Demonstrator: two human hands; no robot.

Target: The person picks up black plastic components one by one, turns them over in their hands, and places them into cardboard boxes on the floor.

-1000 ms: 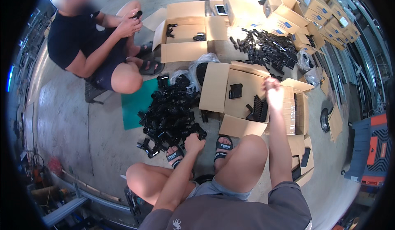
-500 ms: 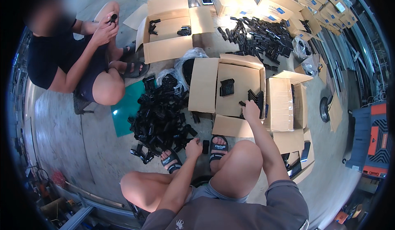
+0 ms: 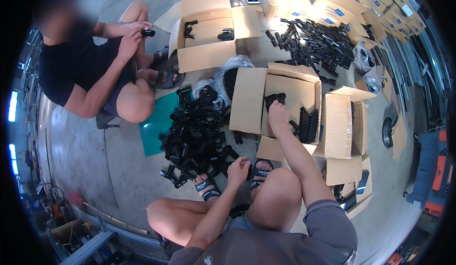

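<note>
The right hand [image 3: 279, 117] is down in the near carton [image 3: 295, 88], fingertips at the left of 2 black clusters [image 3: 274, 99]; from here I can't tell whether it's gripping. The left hand [image 3: 238, 171], fingers curled, is just beside a big black pile [image 3: 194, 130] on the floor; whether it holds anything, I can't tell. The far carton [image 3: 206, 27] has 2 small black groups [image 3: 226, 35]. A co-worker [image 3: 88, 73] holds 1 black piece [image 3: 148, 33].

Heaped black fittings [image 3: 192, 134]: apparently plastic, glossy. Open carton [image 3: 248, 94]: brown cardboard, matt. Green sheet [image 3: 154, 128]: smooth, shiny, material uncertain. Crumpled bag [image 3: 374, 79]: clear plastic film, glossy. Floor [image 3: 78, 146]: concrete, smooth, dull sheen. Grey T-shirt [image 3: 270, 248]: cloth, matt.
</note>
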